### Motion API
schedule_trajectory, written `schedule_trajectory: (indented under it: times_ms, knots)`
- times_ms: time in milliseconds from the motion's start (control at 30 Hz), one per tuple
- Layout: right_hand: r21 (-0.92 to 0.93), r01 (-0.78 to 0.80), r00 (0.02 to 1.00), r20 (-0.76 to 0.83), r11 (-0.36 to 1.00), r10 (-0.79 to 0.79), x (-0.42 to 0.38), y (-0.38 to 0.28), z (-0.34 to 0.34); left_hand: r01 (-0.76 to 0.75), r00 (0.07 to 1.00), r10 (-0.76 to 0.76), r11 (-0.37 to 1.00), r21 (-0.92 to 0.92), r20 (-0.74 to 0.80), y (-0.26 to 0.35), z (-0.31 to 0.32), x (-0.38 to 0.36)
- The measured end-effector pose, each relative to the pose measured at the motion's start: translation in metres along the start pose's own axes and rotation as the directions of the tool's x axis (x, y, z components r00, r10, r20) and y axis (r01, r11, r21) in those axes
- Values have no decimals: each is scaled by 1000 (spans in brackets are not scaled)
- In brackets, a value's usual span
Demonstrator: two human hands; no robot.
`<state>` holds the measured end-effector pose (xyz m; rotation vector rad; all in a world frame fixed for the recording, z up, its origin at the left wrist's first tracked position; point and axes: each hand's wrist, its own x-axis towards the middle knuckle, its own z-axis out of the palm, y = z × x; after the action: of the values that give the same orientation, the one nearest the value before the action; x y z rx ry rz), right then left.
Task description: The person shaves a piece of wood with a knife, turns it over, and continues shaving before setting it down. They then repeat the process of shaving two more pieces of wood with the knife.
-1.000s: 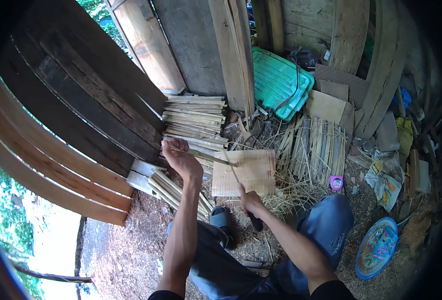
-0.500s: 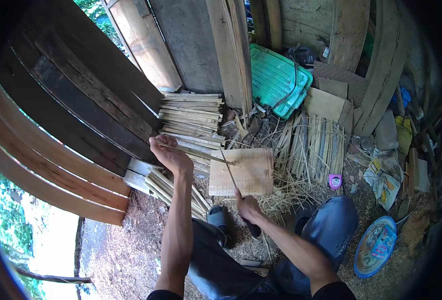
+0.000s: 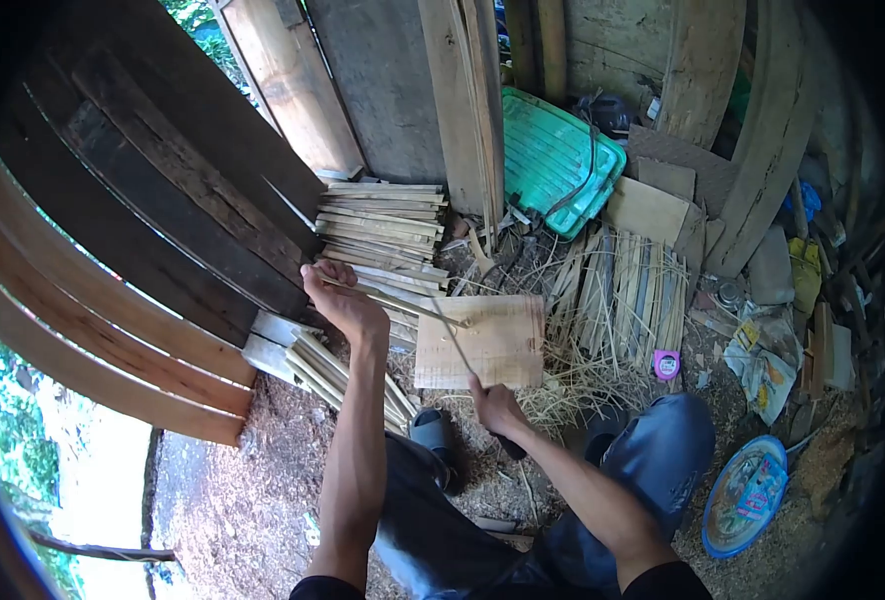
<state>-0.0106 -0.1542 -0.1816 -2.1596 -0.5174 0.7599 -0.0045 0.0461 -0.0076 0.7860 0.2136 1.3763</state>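
My left hand is closed around one end of a thin wooden strip, whose far end rests on a pale wooden board lying on the ground. In my right hand is the handle of a knife. The long narrow blade slants up and to the left over the board, crossing the strip. A small chip lies near the strip's tip.
Stacked strips lie behind the board, more strips to its right among shavings. A pink tape measure, blue-rimmed basin and green plastic lid are around. Wooden planks stand at the left.
The knife blade has tilted further to the left over the strip. Both hands stay in nearly the same place, and the whole view has shifted slightly.
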Motion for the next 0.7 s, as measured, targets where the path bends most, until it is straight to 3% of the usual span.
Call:
schedule_trajectory:
  times_ms: [33,67,133,167,233,267,333,367,433,533,567,667,700]
  knots:
    - [211,-207,976,114,955,186,2,5,2,5,1000,-5,1000,-3,6,1,2,1]
    - [361,-465,877,308,808,368,3,15,-3,-3,1000,3,1000,-8,10,2,3,1]
    - [98,-196,979,-38,976,200,6,19,12,-40,999,41,999,-11,4,3,6,0]
    - [97,-200,978,-36,975,204,7,24,18,-48,999,48,999,6,0,2,6,0]
    - [297,-405,910,228,865,347,-14,-29,-11,-73,997,72,995,68,19,2,7,0]
    - [293,-406,909,227,866,349,-15,-38,-17,-105,994,100,986,127,44,2,9,1]
    - [213,-145,985,120,966,121,-19,-53,-26,-106,994,103,982,155,25,3,14,1]
    - [213,-152,985,119,965,129,-22,-65,-30,-95,995,94,982,161,12,4,19,0]
    - [392,-100,973,229,915,9,-27,-88,-41,-95,995,85,974,208,55,3,19,-1]
    - [347,-75,963,268,935,-22,-16,-81,-41,-71,996,60,976,205,61,4,23,-5]
    - [332,-156,956,287,930,59,-9,-70,-38,-92,995,82,975,202,57,4,24,-5]
    - [490,-498,856,408,715,317,7,-25,-36,-89,995,80,982,168,58,3,15,0]
    - [493,-492,859,406,717,310,10,-15,-31,-95,994,86,982,165,62,4,16,-1]
